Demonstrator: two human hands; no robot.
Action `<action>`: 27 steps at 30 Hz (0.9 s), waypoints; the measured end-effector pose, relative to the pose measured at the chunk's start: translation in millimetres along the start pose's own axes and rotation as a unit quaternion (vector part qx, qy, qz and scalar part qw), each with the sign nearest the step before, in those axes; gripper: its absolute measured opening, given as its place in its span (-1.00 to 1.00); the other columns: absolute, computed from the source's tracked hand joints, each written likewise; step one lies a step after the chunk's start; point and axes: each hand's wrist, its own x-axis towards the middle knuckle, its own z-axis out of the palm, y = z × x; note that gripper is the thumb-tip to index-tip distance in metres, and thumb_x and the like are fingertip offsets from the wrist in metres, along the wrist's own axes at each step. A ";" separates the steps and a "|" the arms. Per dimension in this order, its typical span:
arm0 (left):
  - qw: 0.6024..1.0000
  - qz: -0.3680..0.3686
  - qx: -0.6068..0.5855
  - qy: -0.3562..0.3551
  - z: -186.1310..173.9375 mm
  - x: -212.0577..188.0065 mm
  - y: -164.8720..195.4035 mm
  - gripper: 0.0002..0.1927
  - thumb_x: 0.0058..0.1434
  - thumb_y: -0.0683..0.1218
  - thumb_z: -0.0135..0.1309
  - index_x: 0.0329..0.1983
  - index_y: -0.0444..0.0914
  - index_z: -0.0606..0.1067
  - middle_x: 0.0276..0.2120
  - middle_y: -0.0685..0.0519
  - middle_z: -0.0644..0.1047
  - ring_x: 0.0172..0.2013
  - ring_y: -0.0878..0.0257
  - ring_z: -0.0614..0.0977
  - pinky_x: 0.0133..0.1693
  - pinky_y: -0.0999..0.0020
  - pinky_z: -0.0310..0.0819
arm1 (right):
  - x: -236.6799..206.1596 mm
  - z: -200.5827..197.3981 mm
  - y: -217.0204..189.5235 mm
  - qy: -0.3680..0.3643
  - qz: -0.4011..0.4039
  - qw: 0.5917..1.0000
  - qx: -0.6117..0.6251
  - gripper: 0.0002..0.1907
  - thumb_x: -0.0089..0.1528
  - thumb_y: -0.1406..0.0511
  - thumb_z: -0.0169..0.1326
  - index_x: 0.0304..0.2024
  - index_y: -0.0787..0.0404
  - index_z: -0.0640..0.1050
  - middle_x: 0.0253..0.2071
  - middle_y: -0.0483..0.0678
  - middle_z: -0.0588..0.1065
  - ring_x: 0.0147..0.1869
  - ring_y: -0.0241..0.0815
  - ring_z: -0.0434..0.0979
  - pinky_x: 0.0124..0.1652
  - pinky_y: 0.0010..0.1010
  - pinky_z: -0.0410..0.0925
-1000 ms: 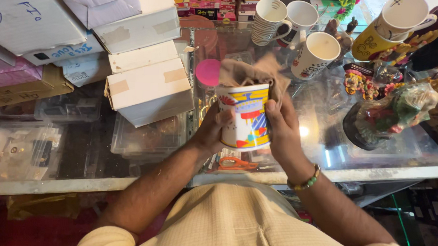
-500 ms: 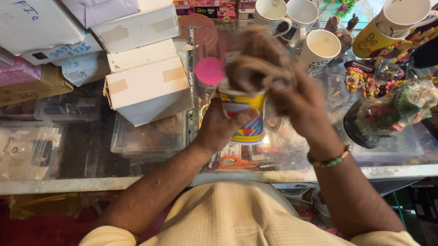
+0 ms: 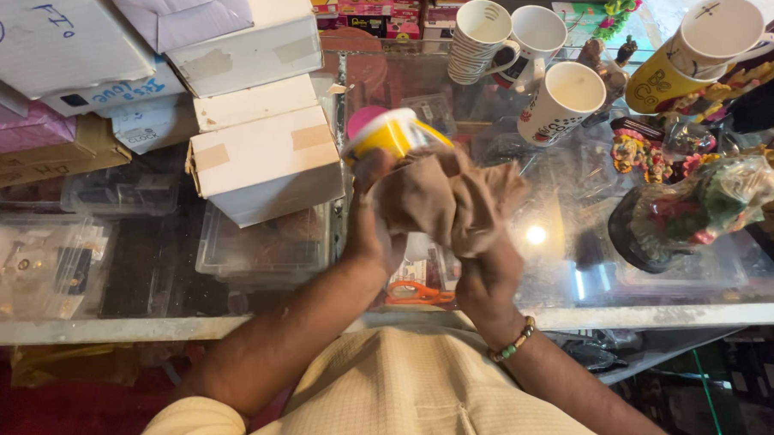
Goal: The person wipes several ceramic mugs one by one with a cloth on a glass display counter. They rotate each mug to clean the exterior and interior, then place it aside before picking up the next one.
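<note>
Since the earlier frame, the yellow mug (image 3: 396,134) has tipped away from the person, its mouth now turned toward the far edge of the glass tabletop (image 3: 566,249), and the brown cloth (image 3: 443,198) has spread over its side.

Head view: the left hand (image 3: 371,217) is closed around the mug's body, holding it clear above the tabletop near the front edge, steadying it for wiping. The right hand (image 3: 488,277) is bunched tight on the cloth, pressing it against the mug. White boxes (image 3: 265,157) sit just left; white mugs (image 3: 530,55) stand at the far edge.
</note>
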 end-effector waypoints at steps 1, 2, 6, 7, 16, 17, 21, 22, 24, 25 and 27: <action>0.999 -0.029 -0.015 -0.017 -0.3 1.0 8.0 -0.39 0.20 0.20 0.19 0.20 -0.20 0.38 -0.06 0.02 0.59 -0.04 0.19 0.63 0.05 0.21 0.53 | 2.1 -3.2 -0.9 -0.025 -0.008 1.000 -0.014 -0.54 0.24 0.55 -0.13 0.20 0.36 0.47 0.23 0.13 0.49 0.37 0.01 0.50 0.36 -0.23 0.30; 0.997 -0.060 -0.031 -0.036 1.3 0.6 12.2 -0.38 0.25 0.23 0.17 0.21 -0.22 0.40 -0.07 -0.01 0.58 -0.06 0.15 0.63 0.03 0.17 0.53 | 5.7 -6.5 -2.0 -0.049 -0.015 0.998 -0.030 -0.52 0.25 0.55 -0.09 0.23 0.35 0.45 0.26 0.13 0.48 0.42 0.04 0.49 0.39 -0.19 0.29; 0.998 -0.034 0.006 -0.056 13.1 -9.2 13.9 -0.38 0.26 0.22 0.19 0.24 -0.20 0.39 -0.02 0.03 0.58 -0.01 0.20 0.63 0.09 0.18 0.54 | 47.6 -26.9 1.5 0.023 0.193 0.915 0.353 -0.52 0.33 0.50 -0.19 0.32 0.36 0.30 0.31 0.08 0.43 0.37 0.00 0.50 0.36 -0.15 0.41; 0.997 -0.035 0.019 -0.070 16.5 -10.8 12.8 -0.39 0.28 0.21 0.20 0.24 -0.22 0.39 -0.01 0.04 0.58 0.00 0.20 0.63 0.11 0.17 0.53 | 62.3 -32.5 5.5 0.003 0.183 0.927 0.326 -0.45 0.26 0.50 -0.19 0.33 0.35 0.28 0.35 0.02 0.38 0.41 -0.06 0.46 0.38 -0.21 0.38; 0.977 -0.201 -0.018 -0.075 19.9 -14.5 44.7 -0.30 0.28 0.37 -0.01 0.24 -0.22 0.43 0.00 -0.06 0.61 -0.02 0.08 0.67 0.07 -0.04 0.57 | 45.6 -20.5 12.3 -0.117 -0.054 0.991 0.040 -0.48 0.29 0.41 0.16 0.31 0.12 0.44 0.32 0.07 0.44 0.38 -0.06 0.49 0.35 -0.32 0.37; 0.976 -0.209 0.014 -0.054 20.3 -15.3 45.7 -0.28 0.26 0.38 -0.03 0.24 -0.22 0.44 0.02 -0.07 0.61 0.00 0.07 0.67 0.07 -0.06 0.58 | 45.9 -25.0 13.1 -0.115 -0.079 0.988 0.070 -0.48 0.27 0.42 0.15 0.29 0.09 0.46 0.33 0.03 0.46 0.38 -0.10 0.49 0.37 -0.36 0.36; 0.959 -0.274 0.056 -0.050 20.8 -14.2 39.4 -0.29 0.23 0.40 -0.08 0.21 -0.19 0.43 0.02 -0.04 0.59 0.01 0.05 0.65 -0.01 -0.19 0.59 | 78.7 -46.5 15.1 -0.142 -0.122 0.982 0.000 -0.44 0.24 0.32 0.27 0.25 0.19 0.37 0.28 0.15 0.31 0.39 0.07 0.37 0.30 -0.29 0.35; 0.958 -0.276 0.059 -0.053 19.0 -12.5 37.5 -0.31 0.25 0.39 -0.11 0.22 -0.16 0.42 0.03 -0.03 0.58 0.01 0.05 0.65 -0.02 -0.18 0.59 | 88.4 -49.1 13.8 -0.201 -0.138 0.969 -0.049 -0.45 0.15 0.32 0.30 0.18 0.19 0.45 0.25 0.18 0.37 0.34 0.12 0.44 0.24 -0.26 0.39; 0.954 -0.279 0.083 -0.068 11.9 -8.2 35.1 -0.34 0.28 0.38 -0.19 0.23 -0.12 0.41 0.04 -0.02 0.57 0.00 0.05 0.64 -0.06 -0.16 0.58 | 106.6 -52.6 12.0 -0.277 -0.150 0.941 -0.124 -0.49 0.05 0.32 0.34 0.06 0.18 0.55 0.15 0.13 0.48 0.21 0.12 0.54 0.10 -0.23 0.45; 0.952 -0.276 0.103 -0.078 6.2 -4.7 36.3 -0.34 0.29 0.38 -0.24 0.24 -0.11 0.40 0.05 -0.02 0.56 0.00 0.05 0.64 -0.09 -0.15 0.59 | 114.3 -53.9 11.9 -0.296 -0.149 0.932 -0.145 -0.53 0.03 0.30 0.36 0.00 0.17 0.57 0.08 0.06 0.53 0.12 0.07 0.59 0.03 -0.23 0.47; 0.954 -0.260 0.107 -0.108 -7.4 -0.9 35.9 -0.34 0.36 0.35 -0.31 0.26 -0.16 0.40 0.04 -0.09 0.56 -0.04 0.03 0.64 -0.12 -0.12 0.60 | 125.6 -51.2 15.9 -0.312 -0.146 0.925 -0.161 -0.57 0.02 0.32 0.36 -0.05 0.17 0.59 0.00 -0.03 0.58 0.02 0.00 0.63 -0.05 -0.24 0.48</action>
